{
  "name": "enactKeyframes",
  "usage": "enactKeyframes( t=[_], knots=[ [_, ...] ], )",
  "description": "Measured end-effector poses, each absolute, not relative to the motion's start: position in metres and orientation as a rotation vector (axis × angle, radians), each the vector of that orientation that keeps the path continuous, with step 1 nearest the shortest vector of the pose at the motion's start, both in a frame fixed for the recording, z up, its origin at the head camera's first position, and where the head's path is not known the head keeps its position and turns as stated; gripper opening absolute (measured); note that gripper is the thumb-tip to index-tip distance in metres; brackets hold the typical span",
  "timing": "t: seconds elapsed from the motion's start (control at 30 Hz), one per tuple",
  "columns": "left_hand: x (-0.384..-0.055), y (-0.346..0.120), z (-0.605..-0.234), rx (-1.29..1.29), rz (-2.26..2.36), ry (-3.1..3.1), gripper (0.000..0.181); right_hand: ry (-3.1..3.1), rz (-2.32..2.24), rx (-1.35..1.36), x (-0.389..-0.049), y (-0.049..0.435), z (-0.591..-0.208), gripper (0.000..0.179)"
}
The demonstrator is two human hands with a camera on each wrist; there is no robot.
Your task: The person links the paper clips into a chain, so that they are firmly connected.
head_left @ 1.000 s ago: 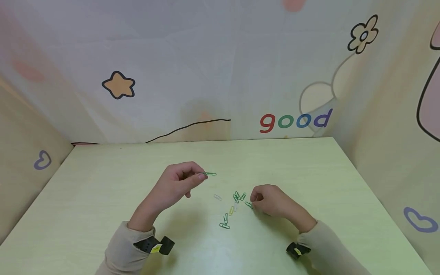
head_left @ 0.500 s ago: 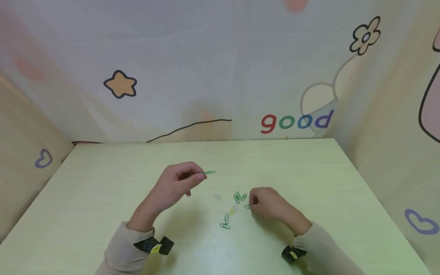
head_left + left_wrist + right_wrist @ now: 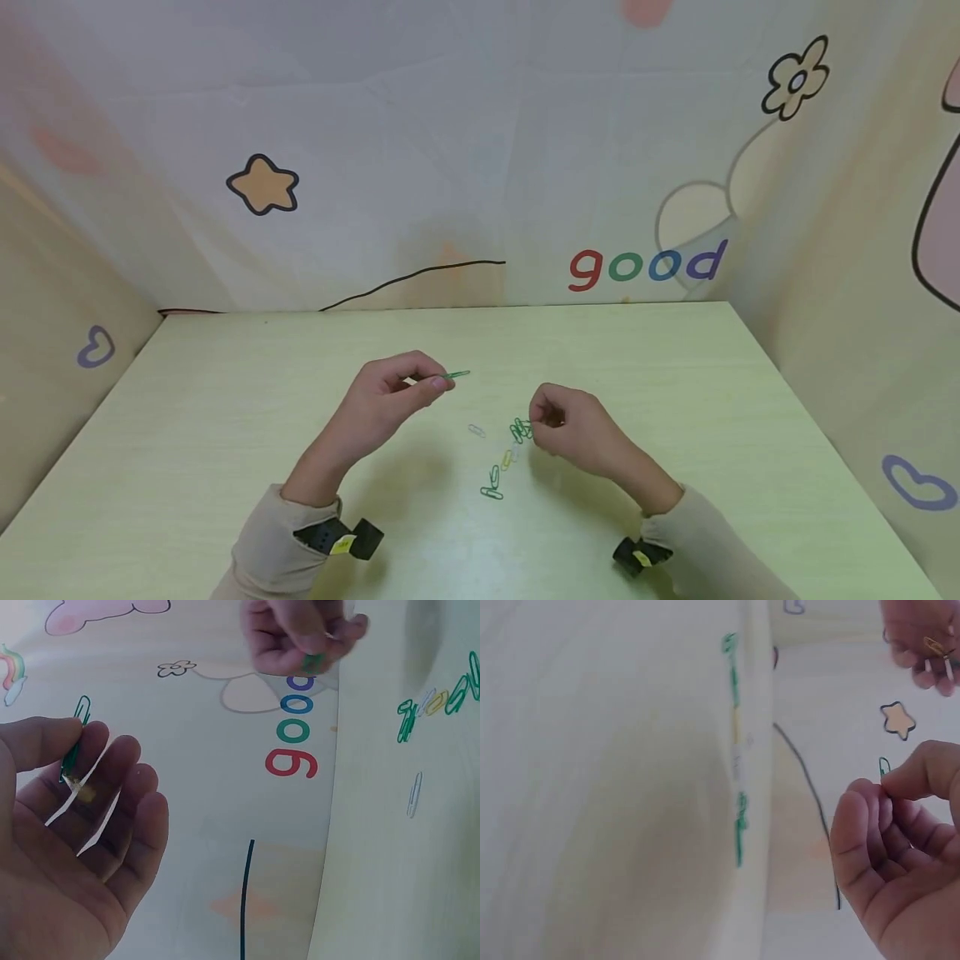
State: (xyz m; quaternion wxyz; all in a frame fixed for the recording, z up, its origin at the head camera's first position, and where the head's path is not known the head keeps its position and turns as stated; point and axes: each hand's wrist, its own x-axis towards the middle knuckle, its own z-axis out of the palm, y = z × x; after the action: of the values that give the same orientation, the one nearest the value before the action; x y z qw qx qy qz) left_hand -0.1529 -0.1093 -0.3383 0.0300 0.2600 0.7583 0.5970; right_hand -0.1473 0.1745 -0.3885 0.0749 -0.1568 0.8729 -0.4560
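Observation:
My left hand [image 3: 386,400] pinches a green paper clip [image 3: 82,709] between thumb and index finger, its rounded end sticking out past the fingertips. A blurred yellowish bit [image 3: 86,793] shows below that clip, against the fingers. To the right, my right hand [image 3: 585,429] is raised over the table and pinches another green paper clip [image 3: 883,765], mostly hidden by the thumb and fingers. In the head view its fingertips overlap the edge of a small group of green paper clips [image 3: 517,431] lying on the table.
On the pale table [image 3: 300,350] lie a yellow paper clip [image 3: 506,460], whitish clips, including a lone pale one [image 3: 476,431], and more green clips [image 3: 492,492] nearer the front. A printed cloth wall [image 3: 450,167] stands behind the table and along its sides.
My right hand has picked a green paper clip off the table and moved up and slightly left with it. My left hand stays nearly still, its clip tilting slightly upward.

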Motion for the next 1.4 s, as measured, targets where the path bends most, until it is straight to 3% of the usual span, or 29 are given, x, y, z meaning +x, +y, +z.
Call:
enactKeyframes(
  t=[0.33,0.63,1.13,1.4],
  knots=[
    [-0.145,-0.106,-0.337,0.706,1.733,2.428,0.009,2.399,-1.763,-0.580,-0.134,0.160,-0.350,0.009],
    [-0.134,-0.095,-0.329,0.982,1.579,2.658,0.019,2.248,-2.102,-0.777,-0.124,0.148,-0.333,0.011],
    [-0.128,-0.088,-0.323,1.158,1.511,2.713,0.021,2.385,-2.013,-0.716,-0.114,0.137,-0.323,0.011],
    [-0.130,-0.085,-0.321,1.233,1.468,2.730,0.020,2.589,-2.030,-1.073,-0.113,0.136,-0.328,0.020]
  ],
)
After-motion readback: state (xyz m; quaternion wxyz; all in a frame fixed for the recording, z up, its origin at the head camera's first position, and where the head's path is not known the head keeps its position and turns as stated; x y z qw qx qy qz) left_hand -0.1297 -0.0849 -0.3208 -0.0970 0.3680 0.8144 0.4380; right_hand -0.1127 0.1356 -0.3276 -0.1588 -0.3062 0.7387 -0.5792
